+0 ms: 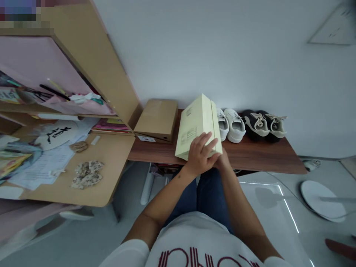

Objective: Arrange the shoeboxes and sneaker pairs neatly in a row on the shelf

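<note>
A pale yellow shoebox [191,128] with printed labels is tilted up over the dark wooden bench. Across its near end lies my left hand [200,154], fingers spread over the lid side and thumb at the lower edge. My right hand [222,159] grips the near right corner from below, its fingers mostly hidden behind the box. Close by on the right are white sneakers [235,126], partly covered by the box. A brown cardboard shoebox [158,118] with a white label rests on the bench to the left.
Black-and-cream sneakers [263,124] stand at the right of the bench [264,157]. On the left, a desk [111,181] holds a white cap [57,135], papers and a patterned scrunchie [87,174]. A round white object [322,196] and a cable lie on the floor.
</note>
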{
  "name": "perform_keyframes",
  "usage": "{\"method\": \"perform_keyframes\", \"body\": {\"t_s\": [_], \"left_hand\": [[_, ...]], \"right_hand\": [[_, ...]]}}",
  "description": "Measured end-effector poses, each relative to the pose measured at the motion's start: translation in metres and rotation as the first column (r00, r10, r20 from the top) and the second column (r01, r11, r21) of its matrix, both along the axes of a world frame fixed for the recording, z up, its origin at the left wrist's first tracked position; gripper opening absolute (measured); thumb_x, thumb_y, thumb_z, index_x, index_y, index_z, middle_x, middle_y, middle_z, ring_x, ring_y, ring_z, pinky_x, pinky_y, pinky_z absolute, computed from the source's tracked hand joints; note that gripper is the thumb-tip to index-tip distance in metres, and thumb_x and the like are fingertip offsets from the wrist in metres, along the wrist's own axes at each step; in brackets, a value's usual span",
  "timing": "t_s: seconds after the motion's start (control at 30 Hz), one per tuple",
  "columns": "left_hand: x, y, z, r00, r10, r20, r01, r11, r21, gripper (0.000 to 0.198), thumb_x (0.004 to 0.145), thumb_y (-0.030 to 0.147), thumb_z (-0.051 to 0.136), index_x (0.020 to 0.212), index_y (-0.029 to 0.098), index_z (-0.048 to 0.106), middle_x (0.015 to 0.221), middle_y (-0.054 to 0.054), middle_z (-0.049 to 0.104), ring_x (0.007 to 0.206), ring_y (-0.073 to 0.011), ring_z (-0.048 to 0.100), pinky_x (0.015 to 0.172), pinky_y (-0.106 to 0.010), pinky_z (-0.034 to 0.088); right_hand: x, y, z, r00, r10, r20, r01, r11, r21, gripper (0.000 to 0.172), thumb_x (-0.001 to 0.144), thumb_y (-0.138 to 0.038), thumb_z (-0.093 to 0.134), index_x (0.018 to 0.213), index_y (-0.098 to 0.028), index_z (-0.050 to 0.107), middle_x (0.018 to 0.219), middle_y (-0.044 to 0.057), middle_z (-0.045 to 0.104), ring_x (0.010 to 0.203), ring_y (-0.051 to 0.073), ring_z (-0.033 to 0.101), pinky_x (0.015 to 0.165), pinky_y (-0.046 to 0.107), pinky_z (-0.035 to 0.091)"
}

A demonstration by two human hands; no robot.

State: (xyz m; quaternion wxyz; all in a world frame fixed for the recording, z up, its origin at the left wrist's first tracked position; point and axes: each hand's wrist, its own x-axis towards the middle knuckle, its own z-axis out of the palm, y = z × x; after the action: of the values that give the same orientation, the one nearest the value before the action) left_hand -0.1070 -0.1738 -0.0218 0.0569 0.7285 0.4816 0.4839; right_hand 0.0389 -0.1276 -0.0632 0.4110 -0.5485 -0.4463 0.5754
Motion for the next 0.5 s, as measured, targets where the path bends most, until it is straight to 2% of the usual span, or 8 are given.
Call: {"method": "perform_keyframes", "body": {"t_s": [0.03, 0.1, 0.17, 0.27, 0.33, 0.37, 0.43, 0.5], "left_hand": [[-0.006, -0.002, -0.007, 0.999, 0.031, 0.020, -0.031, 0.999, -0.009, 0.056, 0.099, 0.063, 0.051, 0.141, 0.028, 0.063, 0.152, -0.015, 0.059, 0.151, -0.0310, 0.046, 0.127, -0.053, 0.031], [-0.023, -0.006, -0.027, 0.977, 0.184, 0.111, -0.176, 0.981, -0.078, 0.063, 0.100, 0.065, 0.047, 0.146, 0.024, 0.058, 0.155, -0.019, 0.054, 0.151, -0.0321, 0.044, 0.127, -0.054, 0.030], [-0.041, -0.007, -0.048, 0.908, 0.358, 0.218, -0.313, 0.926, -0.212, 0.067, 0.101, 0.067, 0.042, 0.148, 0.022, 0.055, 0.157, -0.021, 0.050, 0.152, -0.0320, 0.043, 0.126, -0.054, 0.031], [-0.055, 0.000, -0.066, 0.856, 0.425, 0.295, -0.331, 0.889, -0.317, 0.065, 0.099, 0.068, 0.048, 0.142, 0.022, 0.060, 0.155, -0.020, 0.049, 0.149, -0.0305, 0.047, 0.125, -0.049, 0.035], [-0.056, 0.009, -0.068, 0.862, 0.415, 0.290, -0.329, 0.895, -0.302, 0.060, 0.098, 0.066, 0.051, 0.136, 0.022, 0.065, 0.152, -0.019, 0.051, 0.147, -0.0302, 0.049, 0.125, -0.048, 0.035], [-0.056, 0.014, -0.067, 0.868, 0.415, 0.271, -0.338, 0.896, -0.288, 0.057, 0.098, 0.064, 0.052, 0.133, 0.022, 0.066, 0.150, -0.019, 0.052, 0.146, -0.0306, 0.049, 0.125, -0.049, 0.035], [-0.055, 0.023, -0.063, 0.882, 0.426, 0.201, -0.368, 0.889, -0.272, 0.052, 0.098, 0.060, 0.056, 0.131, 0.022, 0.068, 0.151, -0.019, 0.053, 0.146, -0.0331, 0.048, 0.125, -0.054, 0.034], [-0.053, 0.029, -0.058, 0.878, 0.462, 0.122, -0.424, 0.871, -0.248, 0.049, 0.095, 0.054, 0.063, 0.132, 0.022, 0.067, 0.155, -0.020, 0.050, 0.150, -0.0378, 0.041, 0.125, -0.060, 0.029]], "right_hand": [[0.009, -0.002, 0.005, 0.999, -0.033, -0.025, 0.033, 0.999, -0.003, 0.092, 0.092, -0.085, 0.018, 0.151, -0.023, 0.052, 0.146, 0.015, 0.065, 0.128, 0.035, 0.067, 0.095, 0.047, 0.060], [0.026, -0.004, 0.014, 0.993, -0.083, -0.081, 0.081, 0.996, -0.023, 0.097, 0.090, -0.088, 0.014, 0.156, -0.026, 0.047, 0.151, 0.015, 0.061, 0.126, 0.036, 0.068, 0.093, 0.051, 0.061], [0.032, -0.006, 0.020, 0.994, -0.060, -0.088, 0.059, 0.998, -0.009, 0.092, 0.088, -0.090, 0.033, 0.158, -0.031, 0.045, 0.158, 0.013, 0.055, 0.133, 0.036, 0.064, 0.099, 0.054, 0.057], [0.016, 0.001, 0.024, 0.999, -0.033, 0.030, 0.029, 0.992, 0.124, 0.096, 0.078, -0.081, 0.067, 0.156, -0.028, 0.050, 0.165, 0.009, 0.046, 0.154, 0.035, 0.040, 0.123, 0.054, 0.036], [-0.002, 0.011, 0.022, 0.994, -0.044, 0.100, 0.024, 0.981, 0.195, 0.097, 0.075, -0.076, 0.074, 0.155, -0.026, 0.052, 0.168, 0.008, 0.041, 0.160, 0.032, 0.027, 0.131, 0.050, 0.022], [-0.008, 0.017, 0.021, 0.992, -0.048, 0.115, 0.023, 0.978, 0.208, 0.093, 0.077, -0.076, 0.073, 0.153, -0.025, 0.054, 0.168, 0.008, 0.041, 0.161, 0.031, 0.026, 0.131, 0.049, 0.020], [-0.011, 0.026, 0.016, 0.991, -0.042, 0.130, 0.014, 0.978, 0.210, 0.083, 0.084, -0.075, 0.065, 0.147, -0.022, 0.060, 0.162, 0.012, 0.049, 0.156, 0.032, 0.035, 0.130, 0.049, 0.024], [0.003, 0.031, 0.011, 0.980, -0.060, 0.191, 0.013, 0.971, 0.237, 0.074, 0.088, -0.072, 0.060, 0.137, -0.018, 0.067, 0.153, 0.015, 0.058, 0.149, 0.034, 0.046, 0.127, 0.051, 0.030]]}}
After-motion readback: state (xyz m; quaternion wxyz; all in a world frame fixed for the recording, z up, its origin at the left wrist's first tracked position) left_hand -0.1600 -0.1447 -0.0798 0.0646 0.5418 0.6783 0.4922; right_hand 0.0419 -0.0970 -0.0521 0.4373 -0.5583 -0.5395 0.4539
